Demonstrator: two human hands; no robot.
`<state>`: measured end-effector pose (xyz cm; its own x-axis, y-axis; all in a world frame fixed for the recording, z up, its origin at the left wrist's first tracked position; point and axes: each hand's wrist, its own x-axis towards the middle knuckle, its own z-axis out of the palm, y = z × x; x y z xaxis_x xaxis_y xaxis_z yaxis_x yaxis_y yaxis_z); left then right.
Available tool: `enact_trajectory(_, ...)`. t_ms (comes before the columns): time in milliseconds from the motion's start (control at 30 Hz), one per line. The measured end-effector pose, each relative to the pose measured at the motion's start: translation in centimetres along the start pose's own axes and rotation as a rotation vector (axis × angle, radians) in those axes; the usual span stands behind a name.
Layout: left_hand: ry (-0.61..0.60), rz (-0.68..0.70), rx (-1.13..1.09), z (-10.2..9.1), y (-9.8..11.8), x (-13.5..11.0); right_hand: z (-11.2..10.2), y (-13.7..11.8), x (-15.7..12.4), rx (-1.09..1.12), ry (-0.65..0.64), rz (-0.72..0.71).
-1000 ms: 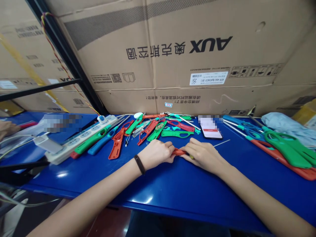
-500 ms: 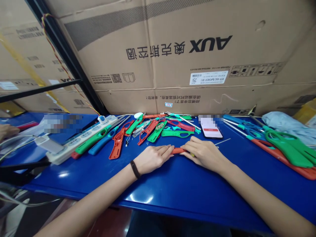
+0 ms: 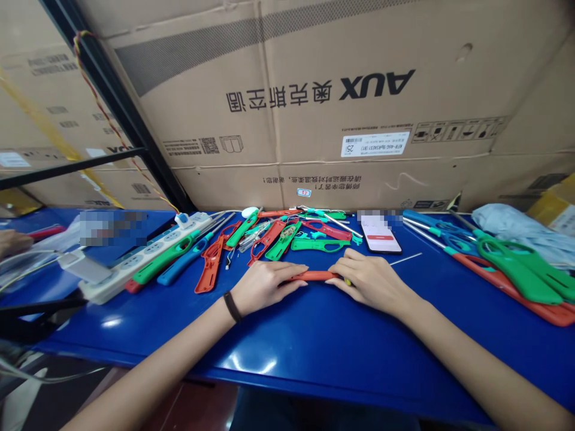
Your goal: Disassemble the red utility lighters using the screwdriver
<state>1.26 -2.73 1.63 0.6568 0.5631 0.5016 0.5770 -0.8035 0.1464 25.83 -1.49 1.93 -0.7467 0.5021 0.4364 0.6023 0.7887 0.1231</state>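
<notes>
one orange piece [image 3: 315, 276], held level before the loose casings [image 3: 272, 236] on the blue table [image 3: 278, 359]; contact with the latter cannot be determined. left hand [image 3: 263, 286] pinches one end; right hand [image 3: 371, 275] grips the other. judged step: two-handed handling of the piece. next move appears to call for steady, even pressure.

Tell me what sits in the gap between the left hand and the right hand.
In the head view, an orange handle bridges the gap, held by the left hand and the right hand.
</notes>
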Motion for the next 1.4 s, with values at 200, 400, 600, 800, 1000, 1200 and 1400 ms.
enact_trajectory(200, -0.002, -0.062, -0.059, -0.4, -0.4, -0.9, 0.0, 0.3, -0.1, 0.072, -0.032, 0.06)
enact_trajectory(400, 0.039, -0.086, -0.084, -0.1, -0.5, -1.1, -0.2, 0.1, 0.0, 0.116, -0.039, 0.074)
enact_trajectory(600, 0.027, -0.074, -0.086, 0.3, 0.4, -0.8, 0.1, -0.2, 0.1, 0.107, -0.064, 0.028)
enact_trajectory(800, 0.036, -0.058, -0.077, 0.7, 0.8, -0.9, 0.2, -0.7, 0.1, 0.089, -0.046, 0.004)
enact_trajectory(1000, 0.052, -0.052, -0.141, 0.8, 0.8, -1.0, 0.3, -1.2, 0.1, 0.072, -0.012, -0.047)
enact_trajectory(1200, 0.014, -0.099, -0.171, 0.6, 0.9, -1.0, 0.3, -0.9, 0.1, 0.061, 0.01, -0.044)
enact_trajectory(1400, 0.031, -0.081, -0.156, 0.3, 0.5, -1.1, -0.7, 0.3, -0.2, 0.147, -0.075, 0.109)
